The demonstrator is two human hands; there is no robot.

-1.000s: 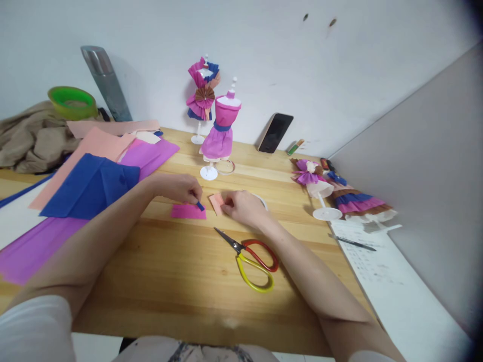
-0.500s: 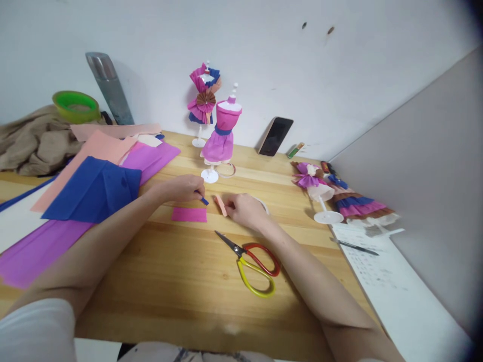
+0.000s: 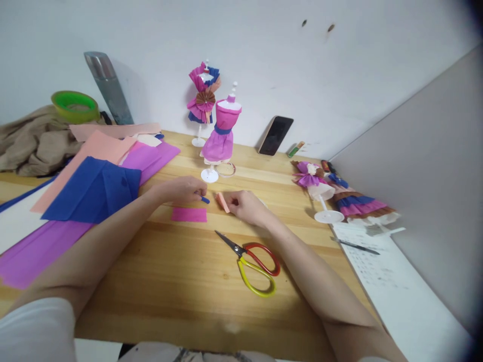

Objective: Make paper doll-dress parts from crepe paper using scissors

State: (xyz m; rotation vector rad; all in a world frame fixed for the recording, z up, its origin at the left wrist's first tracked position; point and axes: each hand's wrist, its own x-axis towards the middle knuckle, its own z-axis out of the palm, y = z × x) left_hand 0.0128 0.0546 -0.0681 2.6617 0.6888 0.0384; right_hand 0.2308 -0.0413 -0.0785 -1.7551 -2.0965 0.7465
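My left hand (image 3: 188, 189) pinches a small blue strip (image 3: 205, 200) above the table. To its right, my right hand (image 3: 243, 205) has its fingers closed on a folded peach strip (image 3: 223, 202). Just below my left hand lies a flat pink rectangle (image 3: 189, 214). Open scissors (image 3: 239, 250) with one red and one yellow handle rest nearer to me. Behind my hands a small dress form (image 3: 222, 136) in pink and purple with a blue waistband stands upright, a thin ring (image 3: 226, 170) beside its base.
Coloured sheets (image 3: 94, 191) and a bottle (image 3: 109, 88) occupy the left. A second dressed form (image 3: 204, 98) and a phone (image 3: 276, 136) are at the wall. On the right are more dressed forms (image 3: 320, 193) and paper with a pen (image 3: 358, 246).
The peach strip in my right hand has tilted and lifted slightly. My left hand has shifted a little to the right with the blue strip.
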